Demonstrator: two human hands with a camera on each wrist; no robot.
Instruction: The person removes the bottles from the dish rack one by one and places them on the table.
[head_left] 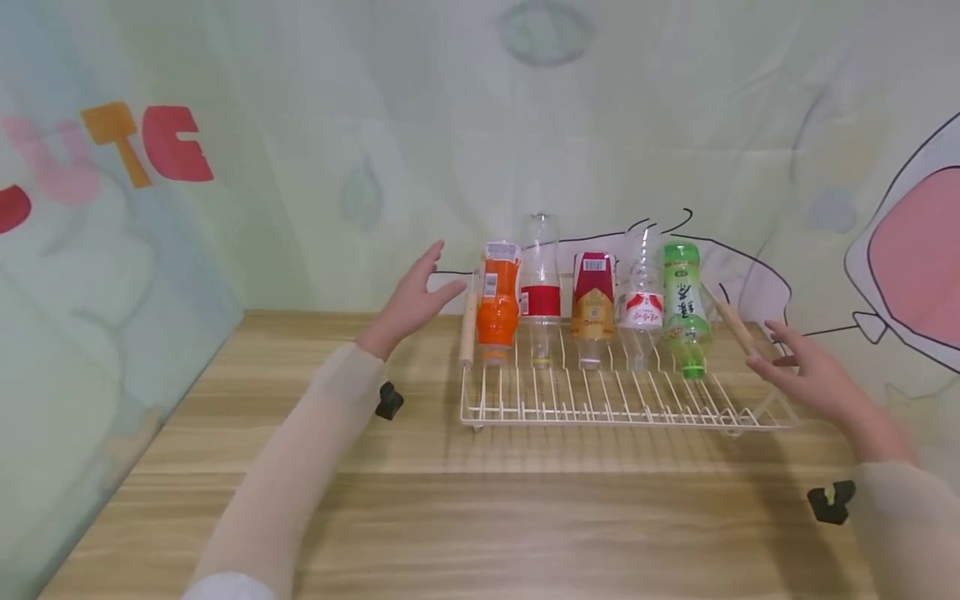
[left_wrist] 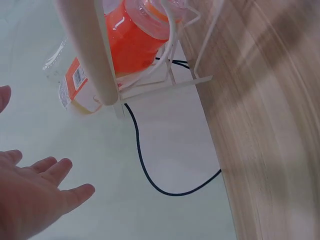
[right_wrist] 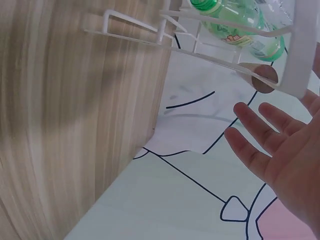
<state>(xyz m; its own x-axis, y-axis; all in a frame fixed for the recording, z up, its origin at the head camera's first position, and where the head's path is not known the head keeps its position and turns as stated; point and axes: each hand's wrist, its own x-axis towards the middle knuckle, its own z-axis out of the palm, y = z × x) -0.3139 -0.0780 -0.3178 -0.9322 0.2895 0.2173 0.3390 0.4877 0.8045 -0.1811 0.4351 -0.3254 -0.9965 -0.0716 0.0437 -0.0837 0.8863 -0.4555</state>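
Observation:
A white wire rack (head_left: 555, 414) with wooden side handles stands on the table, several empty bottles lying in it neck toward the front. From left they are an orange bottle (head_left: 498, 304), a clear one with a red label (head_left: 541, 302), a maroon and gold one (head_left: 593, 300), a clear one with a white and red label (head_left: 642, 310), and a green one (head_left: 686, 308). My left hand (head_left: 411, 302) is held beside the left wooden handle (head_left: 468, 329), fingers spread. At the right wooden handle (head_left: 733, 325), my right hand (head_left: 813, 379) has its fingers extended, holding nothing.
The wood-grain table (head_left: 570, 525) runs up to a printed cloth backdrop (head_left: 360, 125) behind the rack. Another cloth wall borders the table's left side. Black clips (head_left: 389, 401) are at both wrists.

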